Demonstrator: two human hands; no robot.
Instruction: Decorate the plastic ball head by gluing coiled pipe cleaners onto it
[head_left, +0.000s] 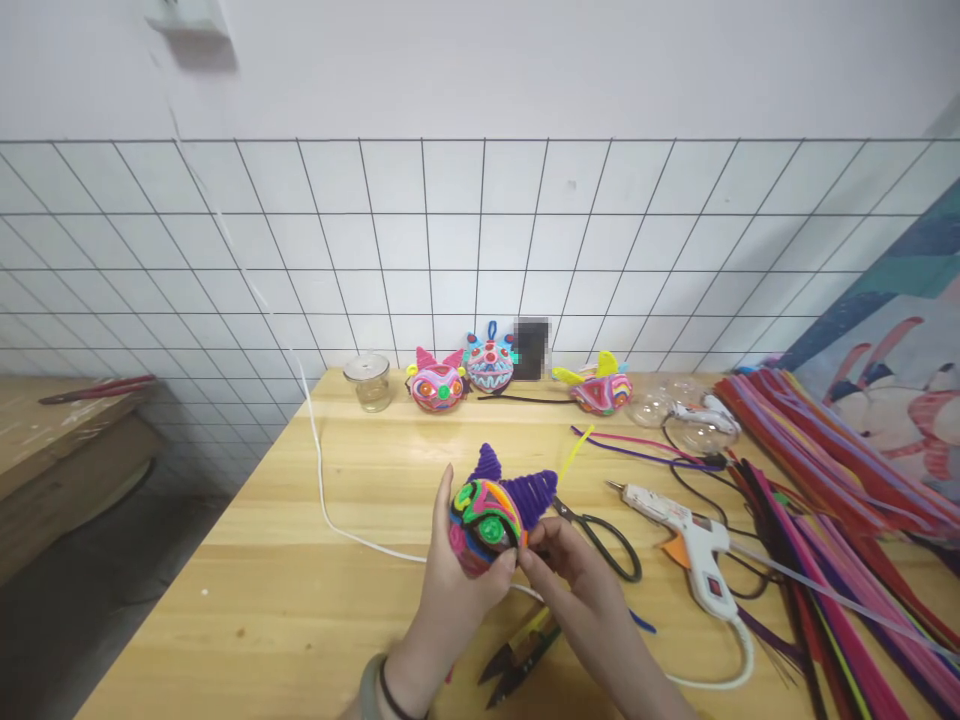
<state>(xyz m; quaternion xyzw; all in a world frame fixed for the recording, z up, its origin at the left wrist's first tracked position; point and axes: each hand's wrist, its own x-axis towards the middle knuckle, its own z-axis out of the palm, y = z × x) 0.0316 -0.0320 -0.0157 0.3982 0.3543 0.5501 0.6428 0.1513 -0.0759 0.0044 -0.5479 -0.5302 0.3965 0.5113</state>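
A round ornament (491, 515) wound in bright pipe cleaners, with two purple pointed ears and a green eye, is held above the table. My left hand (461, 585) wraps around its left side and underside, thumb at the lower front. Against its right edge, fingers of my right hand (570, 575) are pinched near a small orange bit; whether they grip a separate strip is hidden. Black-handled scissors (622, 545) lie just behind my right hand. Beneath the wrists are dark thread snips (517, 665) and a blue pipe cleaner piece (643, 622).
A white glue gun (694, 545) lies at right, its cord curving toward me. Bundles of pipe cleaners (832, 560) cover the right side. Finished ornaments (439, 388), a glass jar (367, 385) and clear plastic balls (652, 405) line the back by the tiled wall.
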